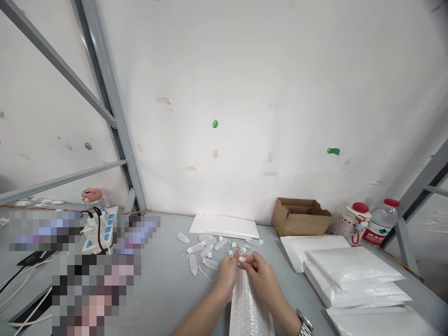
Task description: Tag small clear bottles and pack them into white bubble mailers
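Grey tabletop (168, 289) against white wall. Left hand (227, 273) and right hand (261, 275) pinch top of bubble mailer (247, 308) at near edge, small plastic vials (205, 249) scattered just beyond; mailer stack (353, 277) toward right edge.

A plain white plaster wall (266, 84), scuffed and dotted with tape scraps and two green blobs, fills the view from nine to three o'clock. Grey metal shelving struts (105, 84) slant across it at ten o'clock, with another grey metal frame (420, 186) at three o'clock. Below, a smooth grey tabletop (168, 280) spans the bottom, brightly and evenly lit.
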Available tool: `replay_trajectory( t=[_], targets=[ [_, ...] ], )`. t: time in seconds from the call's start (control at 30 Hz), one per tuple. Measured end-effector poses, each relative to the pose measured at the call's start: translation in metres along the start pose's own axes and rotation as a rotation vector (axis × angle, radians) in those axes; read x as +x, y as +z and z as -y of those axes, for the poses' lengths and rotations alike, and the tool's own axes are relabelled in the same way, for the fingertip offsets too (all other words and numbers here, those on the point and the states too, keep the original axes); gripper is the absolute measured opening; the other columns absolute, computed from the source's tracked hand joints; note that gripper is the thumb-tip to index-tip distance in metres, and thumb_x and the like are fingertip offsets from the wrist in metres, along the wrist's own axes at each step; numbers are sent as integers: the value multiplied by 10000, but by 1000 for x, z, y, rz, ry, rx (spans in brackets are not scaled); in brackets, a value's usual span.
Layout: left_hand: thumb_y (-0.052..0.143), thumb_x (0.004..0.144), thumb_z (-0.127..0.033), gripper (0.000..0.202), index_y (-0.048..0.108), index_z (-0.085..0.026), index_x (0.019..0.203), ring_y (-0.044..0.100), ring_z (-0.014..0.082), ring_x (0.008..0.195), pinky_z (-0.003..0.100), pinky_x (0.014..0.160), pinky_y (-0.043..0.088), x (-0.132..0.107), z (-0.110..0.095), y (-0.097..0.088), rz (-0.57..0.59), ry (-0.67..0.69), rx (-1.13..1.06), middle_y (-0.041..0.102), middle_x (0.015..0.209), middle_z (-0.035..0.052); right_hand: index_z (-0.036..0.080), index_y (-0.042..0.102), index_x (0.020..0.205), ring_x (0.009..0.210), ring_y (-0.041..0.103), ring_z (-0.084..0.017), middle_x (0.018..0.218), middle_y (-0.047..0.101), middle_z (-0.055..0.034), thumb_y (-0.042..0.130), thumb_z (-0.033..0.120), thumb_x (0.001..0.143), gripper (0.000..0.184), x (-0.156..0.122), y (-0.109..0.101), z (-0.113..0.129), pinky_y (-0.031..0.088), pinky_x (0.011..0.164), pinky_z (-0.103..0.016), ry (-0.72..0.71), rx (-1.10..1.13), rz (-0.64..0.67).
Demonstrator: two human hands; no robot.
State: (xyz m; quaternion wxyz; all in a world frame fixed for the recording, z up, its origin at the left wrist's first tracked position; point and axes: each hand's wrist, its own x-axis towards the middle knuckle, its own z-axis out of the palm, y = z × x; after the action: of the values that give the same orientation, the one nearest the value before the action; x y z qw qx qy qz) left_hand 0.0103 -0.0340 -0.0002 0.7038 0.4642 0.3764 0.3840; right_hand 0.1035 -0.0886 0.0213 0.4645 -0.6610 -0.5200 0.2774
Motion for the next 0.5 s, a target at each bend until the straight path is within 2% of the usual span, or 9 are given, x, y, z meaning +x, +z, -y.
replay_trajectory(
  t=[0.13, 0.23, 0.33, 0.37, 0.43, 0.47, 0.5],
  targets=[
    [583, 592, -643, 528, 646, -135, 722, 588, 256, 807, 343, 806, 383, 3, 0, -2, -26, -43, -69, 646, 679, 68, 214, 486, 613, 629, 542, -182, 649, 601, -9, 415, 384, 849, 299, -8, 7, -3, 383, 587, -276, -55, -214, 30],
    [600, 552, -663, 585, 655, -115, 751, 600, 252, 726, 343, 726, 407, 5, 1, -3, -5, -59, -105, 636, 617, 61, 201, 487, 526, 692, 532, -202, 664, 583, -33, 390, 391, 867, 402, -9, 9, -7, 383, 709, -333, -160, -366, 70],
    [604, 545, -669, 588, 662, -109, 715, 606, 250, 705, 339, 715, 417, 5, 0, -4, -21, -27, -68, 644, 607, 66, 199, 521, 498, 701, 541, -193, 645, 574, -31, 378, 390, 878, 449, -9, 6, -8, 368, 831, -374, -183, -347, 143],
    [603, 551, -666, 580, 665, -111, 708, 610, 253, 718, 342, 726, 421, 5, -2, -5, -39, -13, -53, 654, 626, 73, 201, 564, 540, 744, 550, -199, 697, 592, -40, 399, 404, 867, 419, -9, 3, -9, 366, 858, -373, -190, -309, 123],
    [597, 572, -657, 561, 673, -122, 723, 617, 266, 765, 350, 755, 429, 5, -9, -7, -83, -3, -51, 677, 690, 87, 213, 647, 767, 917, 536, -230, 920, 609, -72, 479, 445, 816, 291, -11, -3, -11, 365, 896, -372, -203, -228, -34],
    [590, 589, -651, 551, 676, -130, 748, 620, 271, 796, 354, 771, 433, 4, -14, -9, -105, -5, -73, 687, 734, 93, 219, 636, 922, 993, 509, -245, 1035, 583, -86, 525, 465, 777, 306, -11, -6, -13, 375, 894, -371, -189, -191, -139],
    [586, 606, -643, 542, 678, -138, 781, 621, 275, 829, 356, 788, 435, 4, -19, -10, -116, -18, -100, 693, 778, 98, 220, 591, 1047, 1019, 499, -254, 1097, 560, -94, 563, 480, 739, 404, -12, -9, -14, 399, 867, -369, -148, -153, -222]
  ],
)
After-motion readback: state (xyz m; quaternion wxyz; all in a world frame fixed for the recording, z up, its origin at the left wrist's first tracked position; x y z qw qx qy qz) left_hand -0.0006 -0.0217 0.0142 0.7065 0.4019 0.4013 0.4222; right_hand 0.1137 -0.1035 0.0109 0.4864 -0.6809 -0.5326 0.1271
